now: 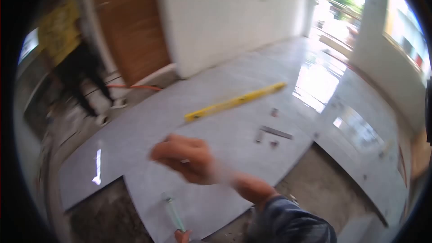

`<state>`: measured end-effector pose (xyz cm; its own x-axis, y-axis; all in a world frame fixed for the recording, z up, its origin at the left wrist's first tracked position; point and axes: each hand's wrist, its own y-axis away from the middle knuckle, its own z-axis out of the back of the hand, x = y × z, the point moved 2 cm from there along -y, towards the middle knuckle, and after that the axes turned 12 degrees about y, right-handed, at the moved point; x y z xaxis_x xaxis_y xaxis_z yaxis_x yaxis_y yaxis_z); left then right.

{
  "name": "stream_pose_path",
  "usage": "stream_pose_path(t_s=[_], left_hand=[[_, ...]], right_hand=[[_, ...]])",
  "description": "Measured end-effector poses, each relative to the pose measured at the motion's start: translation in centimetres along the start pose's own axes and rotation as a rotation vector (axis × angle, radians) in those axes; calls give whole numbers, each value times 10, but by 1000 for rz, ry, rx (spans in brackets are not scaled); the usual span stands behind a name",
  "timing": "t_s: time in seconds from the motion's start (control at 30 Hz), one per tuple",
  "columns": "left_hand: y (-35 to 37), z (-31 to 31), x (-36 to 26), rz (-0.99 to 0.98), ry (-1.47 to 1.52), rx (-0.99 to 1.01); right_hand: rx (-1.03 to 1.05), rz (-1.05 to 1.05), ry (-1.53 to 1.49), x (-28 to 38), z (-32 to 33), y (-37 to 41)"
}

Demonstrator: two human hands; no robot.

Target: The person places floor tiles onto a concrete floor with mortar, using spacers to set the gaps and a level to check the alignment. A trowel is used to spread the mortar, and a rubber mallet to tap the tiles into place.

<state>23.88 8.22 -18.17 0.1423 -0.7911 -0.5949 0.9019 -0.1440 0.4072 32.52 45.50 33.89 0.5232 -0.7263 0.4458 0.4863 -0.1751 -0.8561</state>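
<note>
My right hand (186,158) is raised over the pale grey floor tiles (225,166), its dark sleeve coming from the lower right. Its fingers are curled closed and blurred; a tiny light spot shows among them, and what they hold, if anything, I cannot make out. At the bottom edge, my left hand (182,236) is partly in view, closed around the near end of a slim pale green tool (174,213). That tool lies over the tile and points away from me; its far end is blurred. Beyond my right hand, a yellow spirit level (236,102) rests on the tiles.
A metal square (276,132) and small dark pieces (274,144) lie on the tiles at right. Bare rough floor (330,184) shows beside the tile edges. At left stands a person in a yellow top (60,31), near a brown door (130,22) and an orange hose (139,87).
</note>
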Motion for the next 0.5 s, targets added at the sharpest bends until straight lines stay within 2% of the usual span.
stream_pose_path(t_s=[0.03, 0.07, 0.1, 0.17, 0.2, 0.4, 0.5], left_hand=[[7, 3, -9, 75, 24, 92], [12, 4, -15, 155, 84, 168], [21, 10, -24, 156, 73, 149], [32, 10, -36, 171, 84, 126], [35, 10, -36, 176, 84, 129], [34, 14, -44, 136, 50, 161], [43, 15, -49, 158, 65, 118]], right_hand=[[29, -46, -23, -6, -4, 5], [-116, 45, -50, -2, -5, -2], [-10, -35, 118, 5, 0, 0], [-133, -12, -5, -11, -9, 0], [-109, 3, -17, -12, -9, -2], [-111, 62, 74, -4, 5, -9], [-171, -14, 178, 3, 10, -10]])
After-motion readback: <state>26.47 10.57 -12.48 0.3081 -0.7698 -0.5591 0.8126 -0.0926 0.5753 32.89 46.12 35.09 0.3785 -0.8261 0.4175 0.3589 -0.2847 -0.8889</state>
